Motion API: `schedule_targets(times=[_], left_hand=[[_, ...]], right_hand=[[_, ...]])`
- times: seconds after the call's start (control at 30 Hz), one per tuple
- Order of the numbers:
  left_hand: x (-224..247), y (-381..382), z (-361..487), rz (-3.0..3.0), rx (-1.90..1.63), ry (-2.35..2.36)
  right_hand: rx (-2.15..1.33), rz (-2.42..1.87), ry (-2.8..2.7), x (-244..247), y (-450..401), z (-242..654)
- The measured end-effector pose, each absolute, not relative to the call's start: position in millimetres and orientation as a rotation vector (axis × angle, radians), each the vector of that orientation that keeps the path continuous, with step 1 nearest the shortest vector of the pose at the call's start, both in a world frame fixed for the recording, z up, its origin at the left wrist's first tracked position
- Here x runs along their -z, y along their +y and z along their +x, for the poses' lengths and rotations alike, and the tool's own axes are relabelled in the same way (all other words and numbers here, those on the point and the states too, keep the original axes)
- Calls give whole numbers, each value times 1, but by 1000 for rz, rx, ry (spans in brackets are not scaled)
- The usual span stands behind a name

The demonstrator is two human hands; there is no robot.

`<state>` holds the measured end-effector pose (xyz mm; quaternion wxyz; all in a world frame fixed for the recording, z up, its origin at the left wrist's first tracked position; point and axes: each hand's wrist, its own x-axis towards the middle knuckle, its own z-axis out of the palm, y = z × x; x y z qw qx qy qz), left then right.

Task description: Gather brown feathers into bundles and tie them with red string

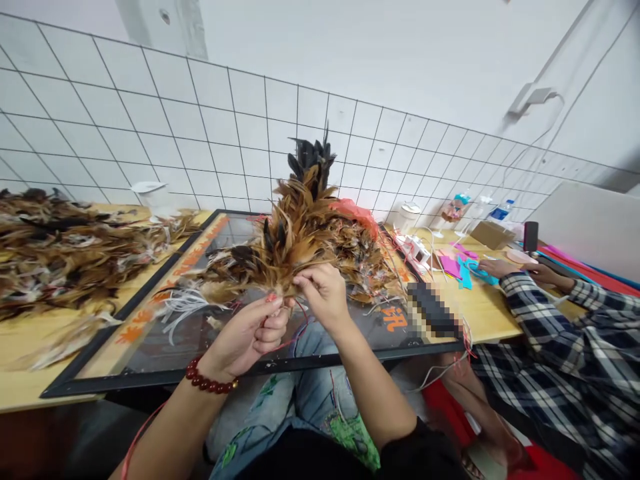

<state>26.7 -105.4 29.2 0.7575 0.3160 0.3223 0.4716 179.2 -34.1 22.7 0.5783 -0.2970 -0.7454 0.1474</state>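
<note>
While the left hand [263, 330], its fingers curled nearly closed, grips the base of the upright bunch of feathers [300, 230], the right hand [323, 293] pinches at that base with thumb and forefinger, the two close together above the dark-framed glass panel [200, 333] on the surface [30, 383]. Loose feathers [65, 250] lie to the left, and a person in a plaid shirt [540, 320] sits at the right.

Bright, diffuse indoor light; faint shadows; wide-angle bowing toward the edges; pixelated patch at right of centre.
</note>
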Motion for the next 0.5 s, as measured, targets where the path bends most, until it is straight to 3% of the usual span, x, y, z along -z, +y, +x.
schedule_targets(times=[0.17,0.37,0.5], left_hand=[[-28,-99,29,580,-1024,569],[-30,-82,18,528,-1149,616],[-31,-79,-3,567,-1096,718]], right_hand=[[-761,-815,-1350,5,-16,177],[-1910,-704,-956,38,-53,171],[-1854,-687,-905,33,-60,193]])
